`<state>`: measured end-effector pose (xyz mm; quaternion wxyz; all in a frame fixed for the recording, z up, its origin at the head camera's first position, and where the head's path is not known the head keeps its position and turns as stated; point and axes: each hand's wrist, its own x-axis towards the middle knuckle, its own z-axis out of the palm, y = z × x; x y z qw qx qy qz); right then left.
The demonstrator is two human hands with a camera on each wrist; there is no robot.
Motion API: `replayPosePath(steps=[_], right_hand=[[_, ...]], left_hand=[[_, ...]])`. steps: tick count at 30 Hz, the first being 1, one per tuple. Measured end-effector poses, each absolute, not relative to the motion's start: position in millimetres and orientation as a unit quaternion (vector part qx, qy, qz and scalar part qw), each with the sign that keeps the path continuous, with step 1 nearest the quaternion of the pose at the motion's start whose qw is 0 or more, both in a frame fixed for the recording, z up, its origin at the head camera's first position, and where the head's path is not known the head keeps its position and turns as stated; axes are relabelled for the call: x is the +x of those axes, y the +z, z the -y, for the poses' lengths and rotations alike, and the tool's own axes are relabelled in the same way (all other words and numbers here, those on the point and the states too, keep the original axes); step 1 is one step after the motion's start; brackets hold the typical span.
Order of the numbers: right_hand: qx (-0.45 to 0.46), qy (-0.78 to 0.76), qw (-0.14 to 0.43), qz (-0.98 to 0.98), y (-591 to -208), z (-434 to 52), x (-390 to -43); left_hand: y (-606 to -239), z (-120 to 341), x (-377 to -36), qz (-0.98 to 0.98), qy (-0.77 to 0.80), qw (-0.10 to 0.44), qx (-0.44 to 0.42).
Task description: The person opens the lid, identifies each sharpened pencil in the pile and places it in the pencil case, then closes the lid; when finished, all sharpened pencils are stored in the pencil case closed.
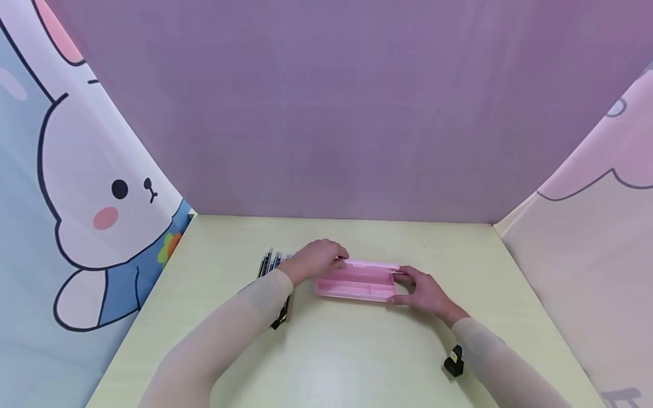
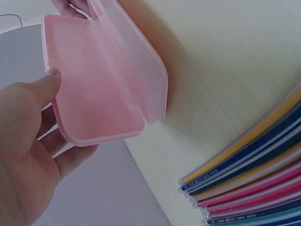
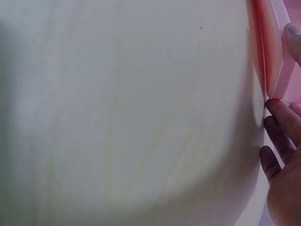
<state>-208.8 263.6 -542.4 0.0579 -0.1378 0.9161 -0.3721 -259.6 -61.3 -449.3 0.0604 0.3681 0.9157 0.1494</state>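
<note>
A pink pencil case [image 1: 355, 290] stands open on the table, with compartments in its base and its lid [image 2: 89, 94] raised at the back. My left hand [image 1: 316, 259] pinches the lid's edge, thumb on the inner face and fingers behind. At the case's right end is my right hand [image 1: 427, 292]; its thumb presses the near corner while the fingers reach round toward the hinge side. In the right wrist view, the right fingertips [image 3: 272, 103] meet the seam between lid and base. A row of slim pens [image 2: 249, 174] lies left of the case, partly hidden by my left forearm.
The pale table [image 1: 347, 357] ends at a purple panel [image 1: 347, 113] behind. Printed cloth with a rabbit [image 1: 102, 170] hangs on the left, and pink and cream cloth [image 1: 586, 243] on the right. A small black device [image 1: 454, 361] sits at my right wrist.
</note>
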Motion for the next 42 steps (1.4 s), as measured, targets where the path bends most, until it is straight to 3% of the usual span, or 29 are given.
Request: replayPosePath(steps=[22,42], right_hand=[[-0.166,-0.343,0.023,-0.924,-546.3,-260.0,-202.7],[-0.15,-0.32,0.07,-0.933,-540.2,-257.4,-198.4]], left_hand=[[-443.5,82.2,-272.9,-0.929,0.173,0.048,0.324],[-451.0,104.3,-281.0,-0.933,0.286,0.047,0.212]])
